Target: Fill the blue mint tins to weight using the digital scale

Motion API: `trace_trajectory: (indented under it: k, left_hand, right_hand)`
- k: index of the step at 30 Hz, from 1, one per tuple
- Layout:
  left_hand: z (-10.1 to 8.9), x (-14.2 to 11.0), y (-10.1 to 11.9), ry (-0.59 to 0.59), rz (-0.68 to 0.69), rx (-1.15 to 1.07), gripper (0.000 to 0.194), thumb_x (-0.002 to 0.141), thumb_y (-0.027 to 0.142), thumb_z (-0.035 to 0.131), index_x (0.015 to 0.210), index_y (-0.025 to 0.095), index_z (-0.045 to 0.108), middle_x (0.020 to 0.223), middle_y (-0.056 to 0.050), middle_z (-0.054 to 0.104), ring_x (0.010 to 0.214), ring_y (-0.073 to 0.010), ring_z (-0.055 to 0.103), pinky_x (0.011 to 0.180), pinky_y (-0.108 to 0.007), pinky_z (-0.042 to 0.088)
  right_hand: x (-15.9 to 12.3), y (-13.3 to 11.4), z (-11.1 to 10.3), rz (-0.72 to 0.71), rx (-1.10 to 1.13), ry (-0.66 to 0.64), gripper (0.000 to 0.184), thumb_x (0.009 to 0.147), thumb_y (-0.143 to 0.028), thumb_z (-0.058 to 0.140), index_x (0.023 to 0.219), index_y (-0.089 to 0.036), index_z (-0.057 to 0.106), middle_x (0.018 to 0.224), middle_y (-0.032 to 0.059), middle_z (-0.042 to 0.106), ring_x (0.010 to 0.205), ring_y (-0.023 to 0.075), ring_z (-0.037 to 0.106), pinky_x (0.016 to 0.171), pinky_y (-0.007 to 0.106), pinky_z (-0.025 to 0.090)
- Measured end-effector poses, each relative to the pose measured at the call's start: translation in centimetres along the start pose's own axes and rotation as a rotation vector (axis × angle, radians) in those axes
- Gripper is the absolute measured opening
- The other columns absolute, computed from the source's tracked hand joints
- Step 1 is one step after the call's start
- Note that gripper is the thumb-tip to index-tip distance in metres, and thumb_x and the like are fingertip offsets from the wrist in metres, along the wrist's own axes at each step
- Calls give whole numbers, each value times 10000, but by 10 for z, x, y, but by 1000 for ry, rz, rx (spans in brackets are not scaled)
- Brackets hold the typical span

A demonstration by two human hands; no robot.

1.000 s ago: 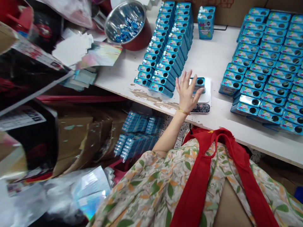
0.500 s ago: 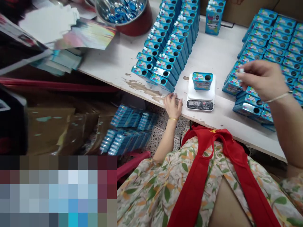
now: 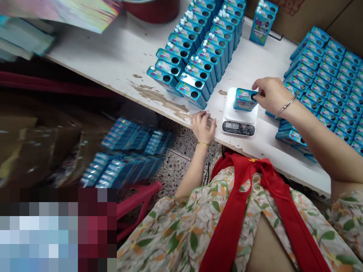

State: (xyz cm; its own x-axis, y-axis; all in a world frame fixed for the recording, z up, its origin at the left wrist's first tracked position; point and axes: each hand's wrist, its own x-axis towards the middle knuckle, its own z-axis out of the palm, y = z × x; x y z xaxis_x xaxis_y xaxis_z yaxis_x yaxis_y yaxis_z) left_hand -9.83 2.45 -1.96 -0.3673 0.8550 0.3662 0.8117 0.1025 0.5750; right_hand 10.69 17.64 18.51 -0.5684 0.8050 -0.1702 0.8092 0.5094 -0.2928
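Observation:
My right hand (image 3: 270, 94) reaches in from the right, its thumb and index finger closed at the right end of a blue tin (image 3: 244, 104), beside the round dark hole in its top. The tin stands upright on a white digital scale (image 3: 228, 117), whose display digits are lit but hard to read. No white candy shows between those fingers now. My left hand (image 3: 203, 126) lies over the table's front edge, left of the scale, fingers bent loosely and apart, holding nothing I can see.
Two rows of blue tins (image 3: 191, 94) stand left of the scale, many with small white candies on top. Packed tins (image 3: 326, 98) fill the right side. One tin (image 3: 260, 32) stands at the back. A red pot (image 3: 154, 11) sits at back left; more tins (image 3: 124, 132) lie below.
My right hand has moved left from above the right-hand tins to the tin on the scale. The white candy it held is out of sight. The tin sits slightly further right on the scale.

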Motion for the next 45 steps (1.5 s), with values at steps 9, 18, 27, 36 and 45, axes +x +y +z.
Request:
trace_trajectory:
  k: [9, 18, 27, 36, 45]
  left_hand:
    - [-1, 1, 2, 15, 5, 34, 287, 897, 437, 555, 1058, 215, 639, 1150, -102, 642, 1129, -253, 572, 1048, -440, 411]
    - [2, 0, -3, 26, 23, 16, 288, 894, 426, 573, 1062, 204, 644, 1150, -107, 638, 1130, -260, 564, 1052, -451, 413]
    - [2, 0, -4, 16, 19, 23, 283, 900, 424, 562, 1055, 201, 641, 1150, -109, 631, 1133, -261, 563, 1033, -447, 424]
    - [2, 0, -6, -2, 9, 38, 295, 909, 431, 552, 1061, 198, 649, 1157, -115, 634, 1135, -262, 556, 1034, -435, 418]
    - [2, -1, -6, -16, -10, 54, 300, 914, 438, 549, 1061, 193, 641, 1157, -112, 634, 1140, -259, 556, 1038, -429, 417]
  right_hand:
    - [-5, -2, -8, -16, 152, 140, 282, 785, -32, 572, 1010, -166, 677, 940, 82, 674, 861, 233, 638, 843, 377, 496]
    - [-34, 45, 0, 216, 773, 247, 167, 799, -49, 626, 860, -203, 604, 658, -30, 548, 556, 89, 518, 525, 239, 407]
    - [-30, 52, 20, 99, 849, 285, 111, 808, -138, 673, 875, -201, 612, 662, -15, 566, 562, 119, 546, 510, 263, 440]
    - [-8, 22, 32, -48, 666, 356, 63, 786, -186, 669, 837, -218, 651, 707, 21, 586, 675, 195, 600, 621, 334, 492]
    - [-9, 24, 24, -78, 425, 432, 86, 876, -308, 621, 903, -234, 655, 904, 71, 649, 824, 225, 603, 797, 376, 487]
